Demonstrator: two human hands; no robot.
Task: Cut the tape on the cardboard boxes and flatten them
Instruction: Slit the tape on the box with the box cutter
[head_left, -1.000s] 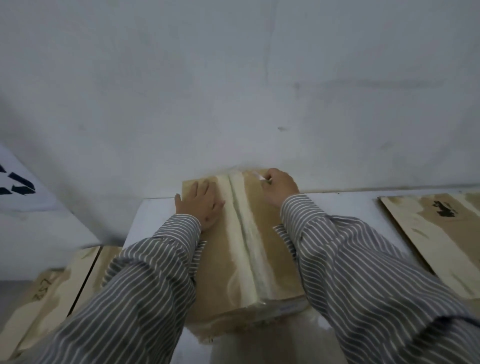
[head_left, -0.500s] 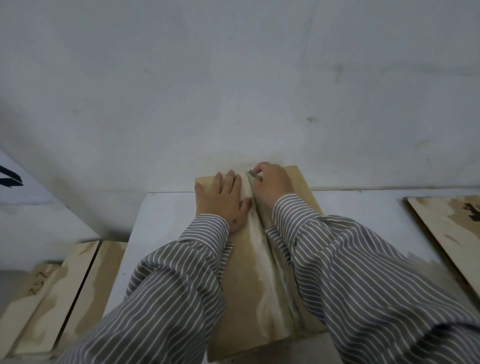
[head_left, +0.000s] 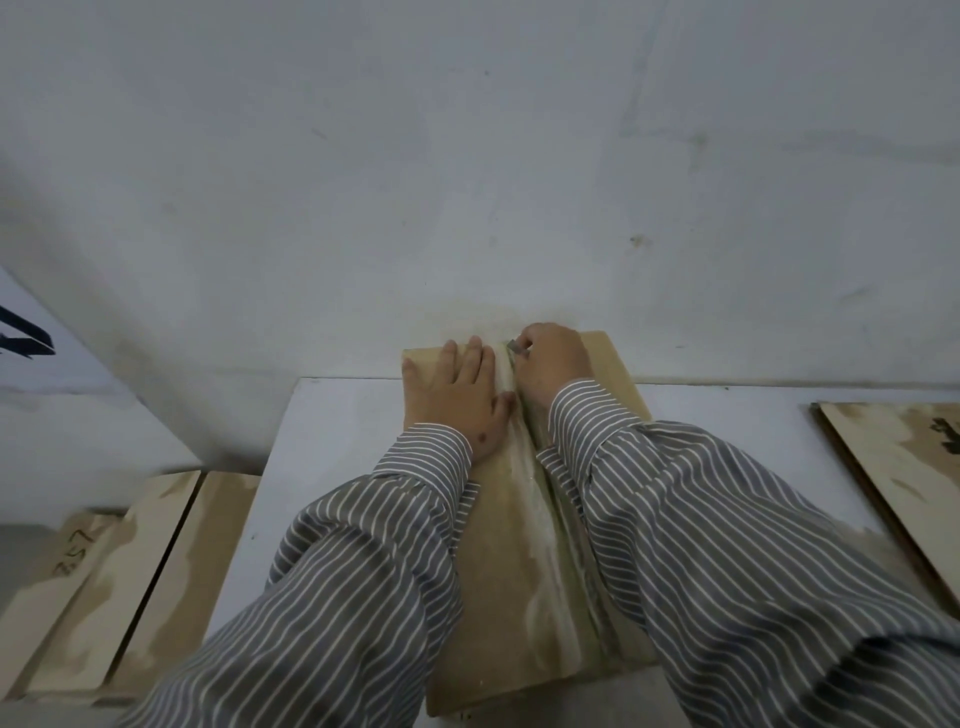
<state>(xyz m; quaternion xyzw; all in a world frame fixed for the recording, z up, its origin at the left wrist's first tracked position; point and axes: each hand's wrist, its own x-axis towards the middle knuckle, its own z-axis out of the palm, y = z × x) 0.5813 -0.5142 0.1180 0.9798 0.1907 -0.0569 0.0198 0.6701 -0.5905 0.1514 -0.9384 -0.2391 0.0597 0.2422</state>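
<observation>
Here we are at the start of the cut on this cardboard box (head_left: 483, 597), which lies on the white table (head_left: 332, 441) against the wall. Our left hand (head_left: 460, 400) presses flat beside the tape seam (head_left: 524, 519); our right hand (head_left: 553, 366) pinches a small blade (head_left: 515, 345) at the seam's far end. The tape looks mostly uncut. Flat cardboard pieces (head_left: 904, 473) lie alongside, seemingly done.

Box (head_left: 498, 597) on table (head_left: 332, 431), against wall (head_left: 467, 182)
</observation>
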